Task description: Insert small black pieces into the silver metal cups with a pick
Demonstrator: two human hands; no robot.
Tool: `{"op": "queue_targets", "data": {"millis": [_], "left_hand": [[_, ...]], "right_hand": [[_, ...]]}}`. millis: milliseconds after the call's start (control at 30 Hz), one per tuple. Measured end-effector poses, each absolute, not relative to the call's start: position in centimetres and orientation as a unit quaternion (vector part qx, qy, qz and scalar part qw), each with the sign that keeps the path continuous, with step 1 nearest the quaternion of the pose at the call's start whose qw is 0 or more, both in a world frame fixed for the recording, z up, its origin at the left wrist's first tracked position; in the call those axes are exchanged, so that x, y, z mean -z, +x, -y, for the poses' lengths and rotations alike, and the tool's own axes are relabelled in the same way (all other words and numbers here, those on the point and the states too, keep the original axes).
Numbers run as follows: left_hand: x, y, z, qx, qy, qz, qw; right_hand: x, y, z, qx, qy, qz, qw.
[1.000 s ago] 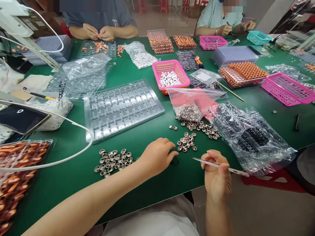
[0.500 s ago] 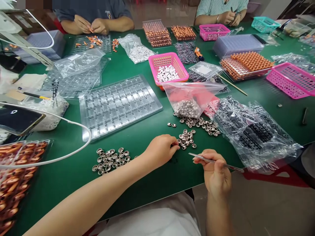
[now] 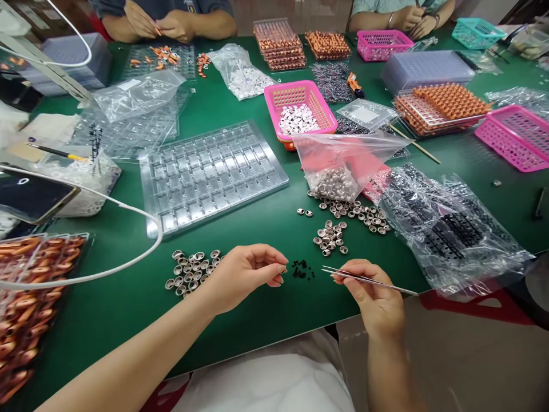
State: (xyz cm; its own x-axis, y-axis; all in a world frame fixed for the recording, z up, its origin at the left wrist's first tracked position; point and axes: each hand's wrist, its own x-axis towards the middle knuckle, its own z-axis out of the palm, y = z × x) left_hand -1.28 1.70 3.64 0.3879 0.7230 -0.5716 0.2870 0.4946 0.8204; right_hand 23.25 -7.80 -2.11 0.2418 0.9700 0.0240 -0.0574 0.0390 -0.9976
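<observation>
My left hand (image 3: 253, 269) is closed, thumb and forefinger pinched together. Whatever lies between its fingertips is too small to make out. Just right of those fingertips lies a scatter of tiny black pieces (image 3: 302, 269) on the green table. My right hand (image 3: 371, 294) grips metal tweezers (image 3: 364, 278), whose slightly parted tips point left toward the black pieces. Beyond the tweezers sits a small heap of silver oval metal parts (image 3: 329, 237). A second group of the same silver parts (image 3: 189, 272) is spread out left of my left hand, partly covered by it.
A clear compartment tray (image 3: 214, 177) lies left of centre. Behind stands a pink basket (image 3: 300, 90) with white pieces. A plastic bag (image 3: 334, 180) of silver parts and bags of black pieces (image 3: 450, 229) lie to the right. A white cable (image 3: 141, 213) loops at left. Two people work opposite.
My left hand has pulled back left from the silver heap, uncovering the black pieces. The tweezers in my right hand have shifted slightly left. The view has tilted a little downward.
</observation>
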Motion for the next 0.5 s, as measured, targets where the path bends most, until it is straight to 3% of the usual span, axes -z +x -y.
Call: {"op": "queue_targets", "data": {"millis": [200, 400, 500], "left_hand": [[-1.6, -1.5, -0.6, -0.211, 0.439, -0.507, 0.711], [-1.1, -2.0, -0.4, -0.24, 0.495, -0.475, 0.687], [-1.1, -2.3, -0.3, -0.249, 0.513, -0.466, 0.677]], "right_hand": [[2.5, 22.3, 7.0, -0.413, -0.517, 0.532, 0.529], [3.3, 21.9, 7.3, -0.338, -0.588, 0.585, 0.445], [3.4, 21.7, 7.5, -0.307, -0.594, 0.592, 0.449]]}}
